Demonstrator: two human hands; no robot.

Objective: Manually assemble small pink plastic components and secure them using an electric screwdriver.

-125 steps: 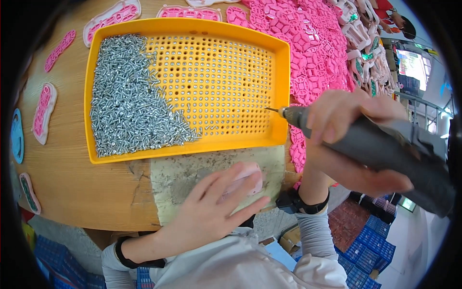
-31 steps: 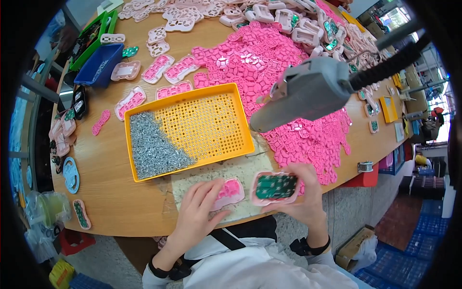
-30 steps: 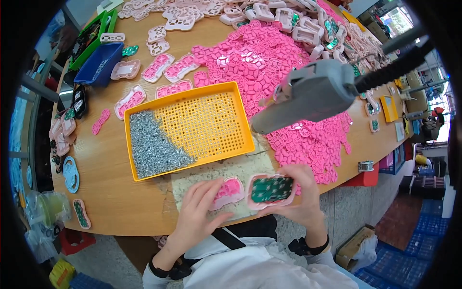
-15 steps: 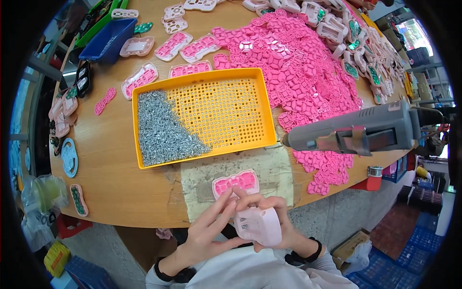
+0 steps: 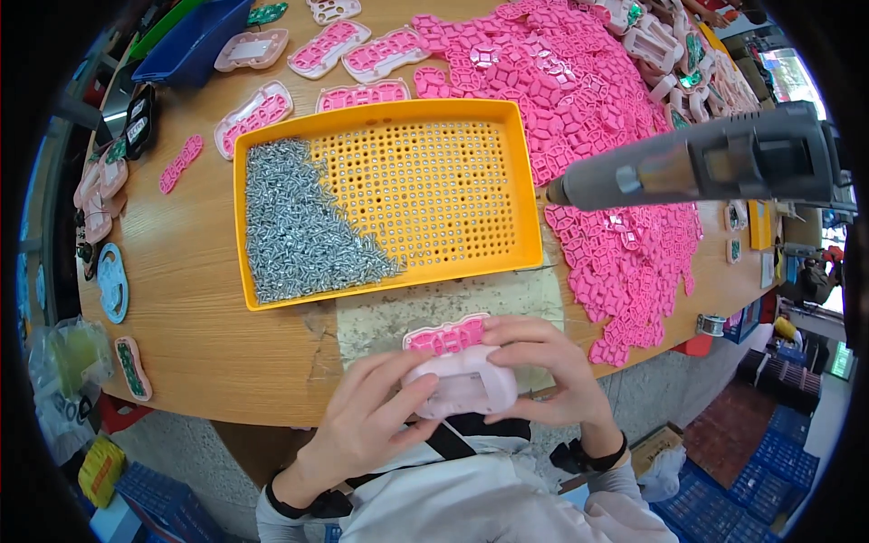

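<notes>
Both hands grip one pale pink plastic housing (image 5: 463,398) at the table's front edge, its window-like recess facing up. My left hand (image 5: 367,416) has fingers and thumb on its left side. My right hand (image 5: 550,373) wraps its right end, thumb below and fingers on top. Just beyond it, on a worn pale mat (image 5: 371,330), lies another housing with a bright pink insert (image 5: 445,338), partly hidden by the held one. A yellow perforated tray (image 5: 529,240) stands farther back, with silver screws (image 5: 308,226) heaped in its left part.
A grey electric screwdriver (image 5: 697,163) reaches in from the right over a big pile of pink inserts (image 5: 579,100). Housings with inserts (image 5: 253,118) lie behind the tray. A blue bin (image 5: 195,45) stands at the far left, and a light blue ring (image 5: 112,282) nearer.
The housing has been turned from tilted to flatter, recess up, and moved forward over the near edge of the housing on the mat. Both hands now hold its sides. The view has shifted.
</notes>
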